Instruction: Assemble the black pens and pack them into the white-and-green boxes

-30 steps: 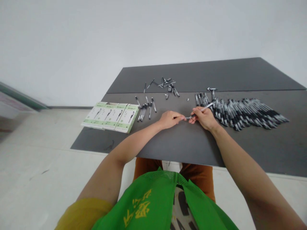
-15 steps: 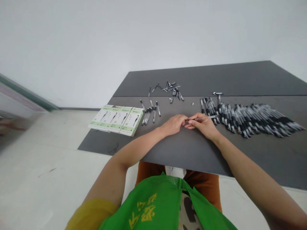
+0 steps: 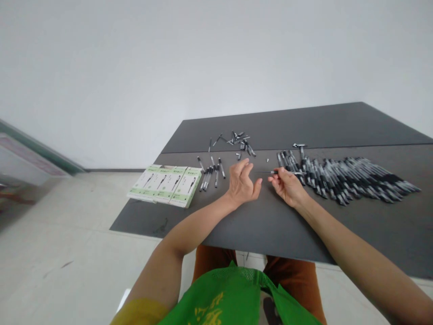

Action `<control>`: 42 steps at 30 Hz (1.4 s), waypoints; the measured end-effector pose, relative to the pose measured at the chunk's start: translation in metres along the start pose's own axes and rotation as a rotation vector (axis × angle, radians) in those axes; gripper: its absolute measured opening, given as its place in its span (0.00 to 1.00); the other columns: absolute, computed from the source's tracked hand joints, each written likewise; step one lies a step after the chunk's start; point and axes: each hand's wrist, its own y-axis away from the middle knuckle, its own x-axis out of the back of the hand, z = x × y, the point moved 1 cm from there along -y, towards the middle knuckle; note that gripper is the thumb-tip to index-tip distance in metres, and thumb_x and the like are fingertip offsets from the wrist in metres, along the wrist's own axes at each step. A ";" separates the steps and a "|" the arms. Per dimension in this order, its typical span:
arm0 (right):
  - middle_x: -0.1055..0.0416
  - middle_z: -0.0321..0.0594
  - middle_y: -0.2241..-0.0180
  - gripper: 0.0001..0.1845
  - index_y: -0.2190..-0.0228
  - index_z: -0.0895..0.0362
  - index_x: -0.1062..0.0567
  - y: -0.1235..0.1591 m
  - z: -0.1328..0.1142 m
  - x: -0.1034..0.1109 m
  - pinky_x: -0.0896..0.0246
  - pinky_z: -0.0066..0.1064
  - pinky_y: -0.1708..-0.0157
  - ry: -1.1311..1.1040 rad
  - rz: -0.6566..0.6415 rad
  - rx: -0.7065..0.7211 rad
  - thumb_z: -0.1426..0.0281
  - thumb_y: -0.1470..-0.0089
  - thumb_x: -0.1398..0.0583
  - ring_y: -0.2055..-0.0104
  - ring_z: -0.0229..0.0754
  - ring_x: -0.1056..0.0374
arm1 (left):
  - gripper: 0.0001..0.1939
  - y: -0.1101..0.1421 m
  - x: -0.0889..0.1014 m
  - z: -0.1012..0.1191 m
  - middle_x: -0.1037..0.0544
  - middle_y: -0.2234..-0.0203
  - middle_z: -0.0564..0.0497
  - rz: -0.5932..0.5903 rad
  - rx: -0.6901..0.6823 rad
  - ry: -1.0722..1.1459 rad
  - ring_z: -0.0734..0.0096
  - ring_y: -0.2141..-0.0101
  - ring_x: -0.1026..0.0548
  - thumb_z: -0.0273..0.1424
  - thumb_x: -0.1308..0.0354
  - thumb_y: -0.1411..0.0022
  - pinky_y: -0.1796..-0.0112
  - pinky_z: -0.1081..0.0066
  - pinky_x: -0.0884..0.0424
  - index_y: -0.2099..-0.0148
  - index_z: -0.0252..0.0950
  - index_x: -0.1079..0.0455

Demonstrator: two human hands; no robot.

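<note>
My right hand (image 3: pixel 287 186) pinches a pen (image 3: pixel 298 173) that lies crosswise in the fingers. The clear barrel shows past the knuckles on the right, a dark part (image 3: pixel 274 172) on the left, where a thin line also sticks out toward my left hand. My left hand (image 3: pixel 241 183) is raised just beside it, fingers curled loosely and thumb apart, with nothing in it. A small pale piece (image 3: pixel 267 160) lies on the table beyond the right hand. Close by on the right is a big pile of black-gripped clear pens (image 3: pixel 352 178).
Green and white pen boxes (image 3: pixel 164 185) lie at the table's left edge. Beside them are several short pen pieces (image 3: pixel 210 175). Farther back is a loose heap of caps and small parts (image 3: pixel 241 141). The grey table (image 3: pixel 230 225) meets a white wall (image 3: pixel 216 58).
My left hand has let go of the pen, moved left and opened. My right hand keeps hold of the pen, whose left end now shows. The whole view has tilted up a little.
</note>
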 end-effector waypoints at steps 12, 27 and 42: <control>0.33 0.27 0.81 0.17 0.71 0.55 0.27 0.008 -0.003 -0.005 0.31 0.12 0.78 -0.285 -0.147 -0.072 0.57 0.55 0.30 0.76 0.28 0.28 | 0.12 0.001 0.005 0.020 0.23 0.60 0.46 -0.008 -0.217 0.147 0.64 0.57 0.29 0.28 0.54 0.35 0.54 0.61 0.37 0.54 0.36 0.31; 0.44 0.25 0.81 0.18 0.73 0.54 0.31 0.007 -0.045 0.009 0.42 0.18 0.82 -0.333 -0.161 0.139 0.55 0.50 0.33 0.82 0.26 0.46 | 0.18 -0.069 -0.096 0.023 0.29 0.50 0.38 -0.422 0.542 -0.109 0.55 0.48 0.30 0.37 0.44 0.34 0.50 0.59 0.36 0.47 0.32 0.36; 0.44 0.27 0.81 0.22 0.74 0.52 0.33 0.000 -0.030 0.013 0.44 0.23 0.82 -0.134 -0.102 0.140 0.47 0.50 0.37 0.82 0.30 0.47 | 0.03 -0.045 -0.075 -0.005 0.25 0.62 0.44 -0.461 0.368 0.105 0.61 0.56 0.27 0.28 0.46 0.34 0.54 0.63 0.35 0.59 0.33 0.34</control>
